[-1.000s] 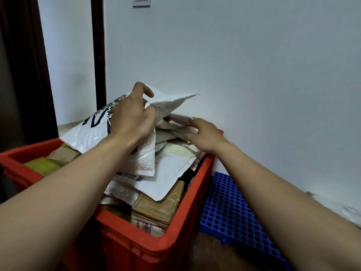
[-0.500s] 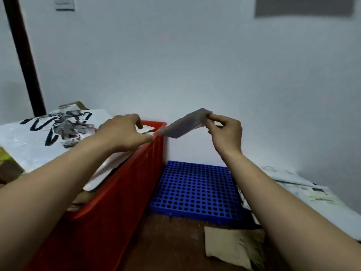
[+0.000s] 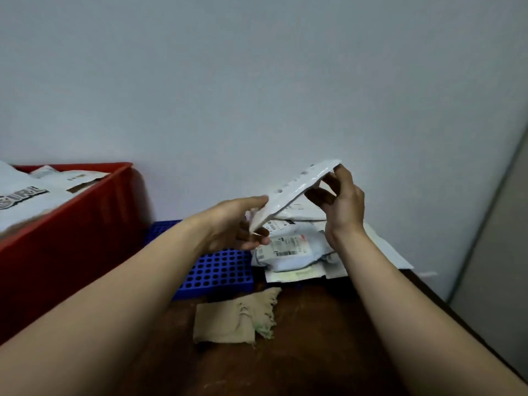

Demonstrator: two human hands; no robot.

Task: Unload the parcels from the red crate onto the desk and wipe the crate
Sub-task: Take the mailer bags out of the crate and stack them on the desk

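Note:
A flat white parcel [image 3: 294, 190] hangs tilted in the air between both hands. My left hand [image 3: 237, 221] pinches its lower end and my right hand [image 3: 341, 204] holds its upper end. Beneath it a pile of white parcels [image 3: 291, 250] with printed labels lies on the desk against the wall. The red crate [image 3: 71, 232] stands at the left, with several white and brown parcels [image 3: 37, 187] still inside.
A blue perforated plastic pallet [image 3: 220, 270] lies between the crate and the pile. A frayed beige cloth [image 3: 237, 318] rests on the brown desk [image 3: 314, 352] near me. A white wall runs behind; the desk's right edge drops off beside a grey panel [image 3: 497, 252].
Both hands carried the white parcel from the crate rightward over the pallet to above the pile on the desk. My view swung right with them.

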